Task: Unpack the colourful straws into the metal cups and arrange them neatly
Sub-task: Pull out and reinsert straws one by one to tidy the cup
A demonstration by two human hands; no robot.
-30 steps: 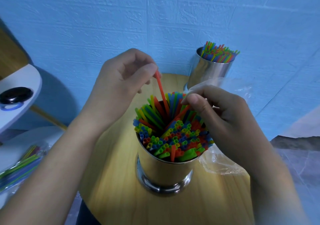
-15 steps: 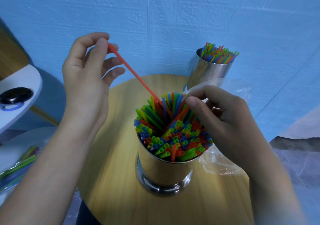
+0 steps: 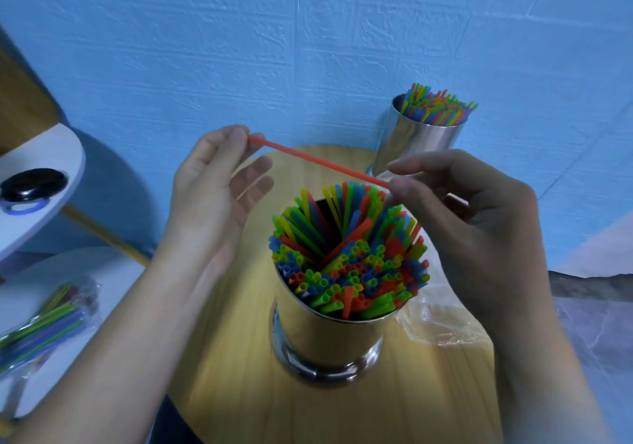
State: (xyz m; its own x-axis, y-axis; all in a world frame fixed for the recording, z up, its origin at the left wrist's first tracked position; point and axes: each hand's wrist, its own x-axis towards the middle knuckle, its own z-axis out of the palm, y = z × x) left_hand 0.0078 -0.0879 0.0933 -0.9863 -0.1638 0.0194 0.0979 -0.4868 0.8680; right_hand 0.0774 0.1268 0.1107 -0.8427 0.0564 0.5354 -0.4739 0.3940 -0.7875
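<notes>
A red straw lies nearly level in the air above the near metal cup, which stands packed with colourful straws, some leaning at the back. My left hand pinches the straw's left end at the thumb tip, its other fingers loosely spread. My right hand pinches the right end between thumb and forefinger, just over the cup's far rim. A second metal cup full of straws stands at the back right against the wall.
Both cups stand on a round wooden table. A crumpled clear plastic bag lies right of the near cup. A packet of straws rests on a white surface at the left. Above it is a white shelf with a black object.
The left hand drew the red straw up out of the near cup and swung it level. The right hand left the straws in the cup and took the straw's free end.
</notes>
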